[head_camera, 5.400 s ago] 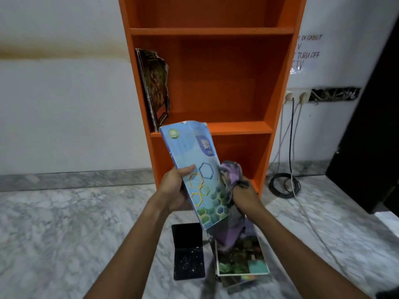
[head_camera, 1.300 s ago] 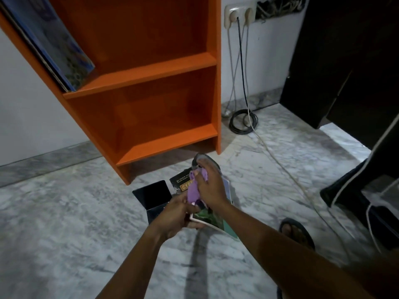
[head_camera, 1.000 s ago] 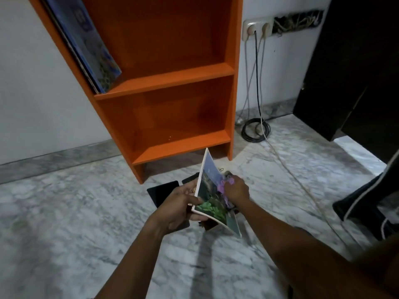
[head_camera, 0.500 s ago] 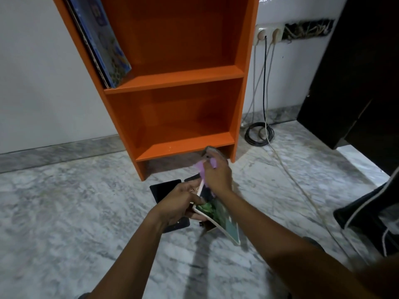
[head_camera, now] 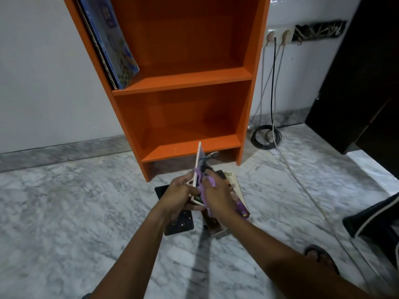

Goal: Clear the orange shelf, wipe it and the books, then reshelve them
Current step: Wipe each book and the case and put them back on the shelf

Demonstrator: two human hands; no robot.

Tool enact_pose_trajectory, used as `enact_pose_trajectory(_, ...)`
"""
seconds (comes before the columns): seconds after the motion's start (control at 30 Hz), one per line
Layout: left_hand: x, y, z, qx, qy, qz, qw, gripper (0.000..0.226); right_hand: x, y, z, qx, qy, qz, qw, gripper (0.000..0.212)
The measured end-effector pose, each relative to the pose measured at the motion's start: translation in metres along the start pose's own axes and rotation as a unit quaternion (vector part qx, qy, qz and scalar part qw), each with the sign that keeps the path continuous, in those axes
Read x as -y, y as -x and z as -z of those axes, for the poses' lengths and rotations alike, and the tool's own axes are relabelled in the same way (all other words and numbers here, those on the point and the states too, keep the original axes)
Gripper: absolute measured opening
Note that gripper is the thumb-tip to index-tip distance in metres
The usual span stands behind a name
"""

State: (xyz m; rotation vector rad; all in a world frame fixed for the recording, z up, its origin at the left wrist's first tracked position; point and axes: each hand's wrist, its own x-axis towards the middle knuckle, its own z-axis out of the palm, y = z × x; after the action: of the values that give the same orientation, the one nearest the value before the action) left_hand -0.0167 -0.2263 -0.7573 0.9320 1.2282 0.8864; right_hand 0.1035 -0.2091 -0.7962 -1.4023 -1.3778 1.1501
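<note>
Against the white wall, orange shelf (head_camera: pixel 183 82): stands on the marble floor (head_camera: pixel 64 212); judged already wiped, since some books stand in it again.
Shelved books (head_camera: pixel 114 46): a few thin ones lean on the left side panel, on the upper visible board; they probably lean because nothing props them from the right.
Floor pile (head_camera: pixel 238 197): several books lie flat just in front of the shelf base, under the hands, with a dark-covered one (head_camera: pixel 179 223) at the left; by my reading they are kept within reach as the queue awaiting a wipe.
Held book (head_camera: pixel 200 160): thin, upright, edge-on to the camera, above the pile and in front of the bottom board; probably held vertical so one face is exposed for wiping.
Left hand (head_camera: pixel 180 195): fingers and thumb curled, gripping the book's lower part from the left; acts as the clamp.
Right hand (head_camera: pixel 218 199): fingers curled over the purple cloth (head_camera: pixel 210 181), pressing it to the book's right face.
Purple cloth: bunched between right hand and cover; part hangs below the palm.
Step in hand: wiping this book; reshelving it follows, pile not yet done.
</note>
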Motion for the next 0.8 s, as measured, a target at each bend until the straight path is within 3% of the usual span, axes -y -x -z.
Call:
enact_pose_trajectory(0.1, -0.001, -0.001, 0.011, -0.025, 0.022, -0.017, 0.999, 0.05, -0.02, 0.016, -0.006, -0.004, 0.026, 0.128, 0.991, 0.025)
enact_pose_trajectory(0.17, -0.001, 0.0, 0.014, -0.021, 0.046, -0.014, 0.999, 0.06, -0.032, 0.019, -0.003, -0.023, 0.014, 0.139, 0.99, 0.022)
enact_pose_trajectory(0.3, -0.009, 0.001, 0.015, 0.007, 0.064, -0.007, 0.998, 0.065, -0.057, -0.004, 0.016, -0.055, -0.038, -0.051, 0.996, 0.015)
enact_pose_trajectory(0.33, -0.011, 0.002, 0.016, 0.013, 0.064, -0.008, 0.998, 0.065, -0.059, -0.011, 0.023, -0.052, -0.046, -0.097, 0.993, 0.021)
enact_pose_trajectory(0.4, -0.017, 0.004, 0.02, 0.018, 0.077, -0.009, 0.997, 0.065, -0.06, -0.026, 0.041, -0.056, -0.128, -0.18, 0.974, 0.059)
enact_pose_trajectory(0.43, -0.019, 0.005, 0.024, 0.016, 0.085, -0.011, 0.996, 0.064, -0.058, -0.031, 0.051, -0.03, -0.187, -0.208, 0.96, 0.068)
enact_pose_trajectory(0.47, -0.021, 0.007, 0.027, 0.015, 0.094, -0.017, 0.995, 0.063, -0.047, -0.03, 0.058, 0.012, -0.229, -0.231, 0.946, 0.064)
enact_pose_trajectory(0.53, -0.025, 0.011, 0.034, 0.016, 0.11, -0.03, 0.993, 0.06, -0.037, -0.037, 0.068, 0.087, -0.305, -0.211, 0.924, 0.039)
enact_pose_trajectory(0.63, -0.027, 0.011, 0.044, -0.016, 0.077, -0.036, 0.996, 0.058, -0.011, -0.039, 0.069, 0.082, -0.335, -0.199, 0.917, 0.042)
enact_pose_trajectory(0.7, -0.026, 0.006, 0.048, -0.082, -0.061, -0.067, 0.993, 0.056, 0.01, -0.039, 0.06, 0.022, -0.289, -0.159, 0.944, 0.028)
enact_pose_trajectory(0.77, -0.026, 0.001, 0.043, -0.152, -0.206, -0.115, 0.96, 0.048, 0.025, -0.038, 0.051, -0.029, -0.196, -0.079, 0.977, 0.013)
enact_pose_trajectory(0.8, -0.027, 0.0, 0.036, -0.168, -0.206, -0.133, 0.955, 0.052, 0.033, -0.033, 0.047, -0.043, -0.139, -0.013, 0.989, 0.017)
